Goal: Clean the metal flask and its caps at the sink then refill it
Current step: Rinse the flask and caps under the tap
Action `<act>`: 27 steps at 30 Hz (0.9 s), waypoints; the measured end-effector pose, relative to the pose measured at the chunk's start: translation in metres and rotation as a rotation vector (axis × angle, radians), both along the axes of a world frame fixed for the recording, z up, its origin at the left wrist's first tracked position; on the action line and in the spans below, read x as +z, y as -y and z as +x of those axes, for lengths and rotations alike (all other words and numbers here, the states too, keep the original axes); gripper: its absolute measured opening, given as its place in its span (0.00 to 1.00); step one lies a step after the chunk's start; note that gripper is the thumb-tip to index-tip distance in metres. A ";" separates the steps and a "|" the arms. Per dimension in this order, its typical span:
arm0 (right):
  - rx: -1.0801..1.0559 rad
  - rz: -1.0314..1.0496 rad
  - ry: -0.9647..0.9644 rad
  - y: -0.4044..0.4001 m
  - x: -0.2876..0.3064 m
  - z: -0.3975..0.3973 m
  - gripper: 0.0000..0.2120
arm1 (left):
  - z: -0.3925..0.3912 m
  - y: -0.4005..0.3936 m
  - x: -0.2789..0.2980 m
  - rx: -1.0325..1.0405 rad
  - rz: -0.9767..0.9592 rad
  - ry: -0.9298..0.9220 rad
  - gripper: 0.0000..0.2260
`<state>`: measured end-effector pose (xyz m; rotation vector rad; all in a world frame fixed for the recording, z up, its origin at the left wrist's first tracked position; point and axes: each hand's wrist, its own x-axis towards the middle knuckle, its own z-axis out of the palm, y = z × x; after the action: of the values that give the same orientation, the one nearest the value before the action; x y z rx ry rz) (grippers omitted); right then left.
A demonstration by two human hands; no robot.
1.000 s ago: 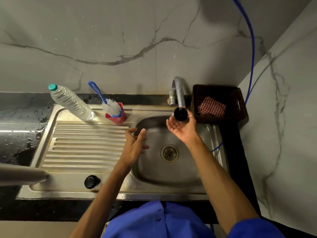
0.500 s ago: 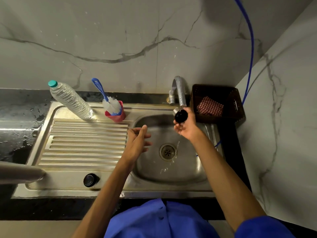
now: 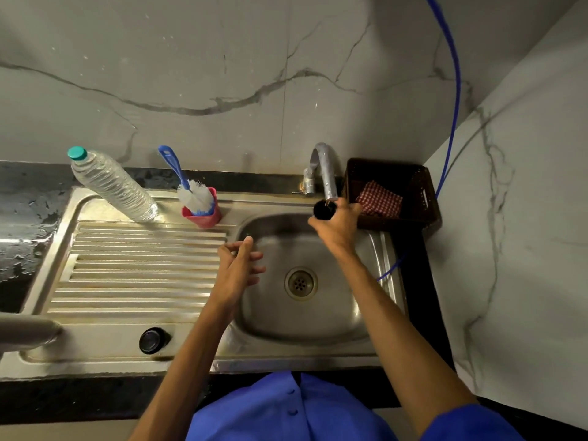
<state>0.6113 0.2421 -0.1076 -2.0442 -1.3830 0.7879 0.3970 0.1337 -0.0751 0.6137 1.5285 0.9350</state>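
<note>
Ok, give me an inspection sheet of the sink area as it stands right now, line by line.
Surface: steel sink with ribbed drainboard, set in a dark wet counter.
Job's things: black cap under the tap; second black cap on the sink's front edge; metal flask lying at the left edge.
Clutter: plastic water bottle; brush in a red cup; brown basket holding a checked cloth.
Hands: right hand holds the cap; left hand open, empty, over the basin.
Cables: blue hose along the wall.
Surroundings: marble walls.
</note>
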 end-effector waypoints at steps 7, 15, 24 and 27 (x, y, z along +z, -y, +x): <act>-0.052 0.038 -0.059 -0.001 -0.008 0.000 0.36 | 0.002 0.002 -0.007 -0.042 0.028 -0.023 0.11; -0.369 -0.149 -0.874 0.000 0.000 0.000 0.14 | -0.008 -0.001 -0.005 -0.031 -0.013 0.000 0.13; 0.228 -0.376 -0.225 0.014 0.064 0.027 0.20 | -0.016 0.010 -0.009 -0.021 -0.003 0.007 0.16; 0.406 -0.238 -0.446 0.029 0.112 0.045 0.17 | -0.016 0.014 -0.012 -0.024 -0.019 0.007 0.17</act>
<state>0.6563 0.2134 0.0047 -1.6158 -1.5033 1.5411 0.3809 0.1196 -0.0870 0.6133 1.5186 0.9029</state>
